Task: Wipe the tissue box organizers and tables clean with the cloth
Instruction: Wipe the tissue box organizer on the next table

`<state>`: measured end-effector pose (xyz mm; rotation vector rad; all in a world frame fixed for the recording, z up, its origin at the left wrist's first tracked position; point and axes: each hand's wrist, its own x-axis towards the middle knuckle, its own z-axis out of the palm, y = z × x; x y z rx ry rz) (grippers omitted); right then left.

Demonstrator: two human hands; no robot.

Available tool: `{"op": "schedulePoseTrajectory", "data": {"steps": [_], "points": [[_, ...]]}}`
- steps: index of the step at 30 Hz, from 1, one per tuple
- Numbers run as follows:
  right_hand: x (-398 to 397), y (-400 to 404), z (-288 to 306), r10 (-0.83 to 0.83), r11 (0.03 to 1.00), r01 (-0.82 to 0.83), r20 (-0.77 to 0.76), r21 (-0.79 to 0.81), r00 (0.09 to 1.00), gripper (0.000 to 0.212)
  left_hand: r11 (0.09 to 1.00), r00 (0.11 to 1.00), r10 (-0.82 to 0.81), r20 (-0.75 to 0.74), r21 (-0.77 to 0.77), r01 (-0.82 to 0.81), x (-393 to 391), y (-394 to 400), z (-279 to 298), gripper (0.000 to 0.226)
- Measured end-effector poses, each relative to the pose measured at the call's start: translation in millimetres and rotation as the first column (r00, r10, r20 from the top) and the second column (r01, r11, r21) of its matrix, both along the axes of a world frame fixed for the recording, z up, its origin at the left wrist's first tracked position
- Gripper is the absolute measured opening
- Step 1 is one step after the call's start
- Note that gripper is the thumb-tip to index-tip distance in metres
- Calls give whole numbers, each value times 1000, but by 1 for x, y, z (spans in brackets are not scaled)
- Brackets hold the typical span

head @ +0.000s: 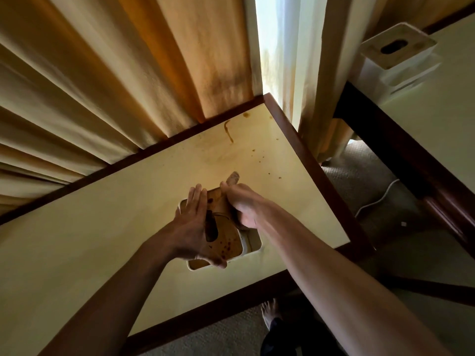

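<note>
A white tissue box organizer with a wooden lid stands on the cream table. The lid carries brown stains and red-brown spots around its dark oval slot. My left hand lies flat against the organizer's left side and top, holding it. My right hand is closed on a brownish cloth and presses it on the lid's far right part. Only the cloth's tip shows past the fingers. Brown streaks and drips mark the table's far corner.
A second white organizer with a wooden lid sits on another cream table at the right. Beige curtains hang along the table's far edge. A carpeted gap with a white cable separates the tables. My bare foot is below.
</note>
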<state>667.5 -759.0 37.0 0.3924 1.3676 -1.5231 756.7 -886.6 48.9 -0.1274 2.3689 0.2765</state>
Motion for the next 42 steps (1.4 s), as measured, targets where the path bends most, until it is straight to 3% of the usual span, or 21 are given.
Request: {"op": "schedulePoseTrajectory", "data": {"steps": [3,7,10,14,20,28,34,38,42], "points": [[-6,3,3,50,999,-50,51,-10,997,39,1000,1000,3,5,3,-3,0,1,1,169],[-11,-1,1,95,995,-96,42,13,995,36,1000,1000,-11,1,-14,11,0,1,1,166],[-3,4,-5,94,995,-92,-77,27,993,42,1000,1000,-17,10,-11,17,0,1,2,166],[24,23,-13,56,998,-48,-294,34,954,21,1000,1000,-18,3,-15,18,0,0,2,166],[40,27,-14,-66,998,58,-273,-40,960,25,1000,1000,-18,1,-18,18,1,4,4,162],[2,8,4,112,989,-93,-160,117,981,30,1000,1000,-17,7,-22,17,0,5,6,165],[-13,4,-2,65,998,-62,88,-30,994,24,1000,1000,-13,19,-15,14,0,5,6,162],[-12,5,-6,23,999,-21,53,-43,998,20,1000,1000,-1,27,-12,1,0,5,5,163],[7,8,-10,35,997,-21,-171,79,985,13,999,1000,-7,18,-31,7,0,5,5,169]]}}
